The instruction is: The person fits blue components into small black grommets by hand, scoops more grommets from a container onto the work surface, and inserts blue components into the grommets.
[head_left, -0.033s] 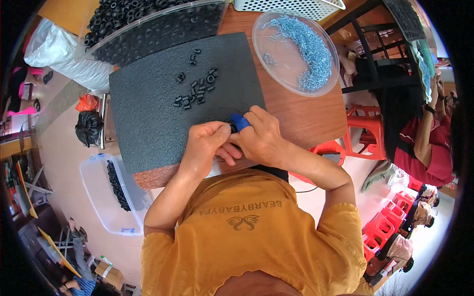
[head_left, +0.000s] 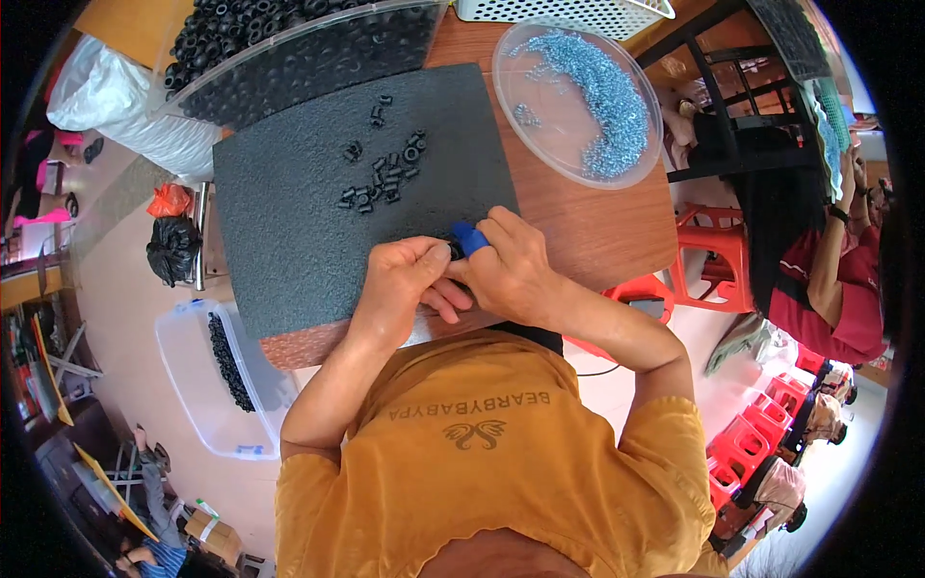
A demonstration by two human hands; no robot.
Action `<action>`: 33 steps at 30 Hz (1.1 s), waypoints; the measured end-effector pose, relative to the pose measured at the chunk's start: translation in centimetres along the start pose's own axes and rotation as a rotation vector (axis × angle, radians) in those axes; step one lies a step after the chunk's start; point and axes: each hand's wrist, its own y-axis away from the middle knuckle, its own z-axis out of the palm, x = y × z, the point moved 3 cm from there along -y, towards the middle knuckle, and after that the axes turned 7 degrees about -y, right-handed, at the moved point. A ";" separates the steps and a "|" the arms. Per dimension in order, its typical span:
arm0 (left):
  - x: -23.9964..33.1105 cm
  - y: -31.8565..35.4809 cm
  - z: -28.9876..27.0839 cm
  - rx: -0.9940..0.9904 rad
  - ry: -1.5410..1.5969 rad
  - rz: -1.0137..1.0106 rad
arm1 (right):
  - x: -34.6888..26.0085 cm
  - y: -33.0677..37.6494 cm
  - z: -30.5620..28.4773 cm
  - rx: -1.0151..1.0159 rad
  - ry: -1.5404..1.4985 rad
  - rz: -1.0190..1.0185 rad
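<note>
One small black part point(head_left: 457, 251) is sitting pinched in the left hand point(head_left: 403, 276), near the edge of the dark mat point(head_left: 279, 222); the right hand point(head_left: 511, 268) is grasping a blue object point(head_left: 469, 238), perhaps a tool. Keeping both steady is probably helping.

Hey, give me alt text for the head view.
A person's left hand and right hand meet over a dark mat, the right gripping a blue item. Small black parts lie farther up the mat; a clear tray of pale-blue pieces sits right.
</note>
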 end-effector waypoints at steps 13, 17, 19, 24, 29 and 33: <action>-0.3 0.2 0.5 0.034 -0.162 0.117 | 0.3 0.2 -0.1 -0.060 -0.025 -0.075; -0.6 0.2 0.8 0.083 -0.182 0.194 | 0.4 0.2 0.0 -0.031 0.021 -0.086; -0.5 0.2 0.9 0.084 -0.184 0.241 | 0.5 0.2 0.2 -0.004 0.011 -0.091; 0.1 0.4 0.7 0.175 -0.286 0.373 | 0.5 -0.2 0.4 0.078 -0.065 -0.043; 0.1 0.3 0.5 0.193 -0.265 0.380 | 0.7 0.1 1.1 0.145 0.002 -0.042; 0.1 0.4 0.5 0.250 -0.235 0.406 | 0.5 0.0 1.6 0.175 0.039 -0.061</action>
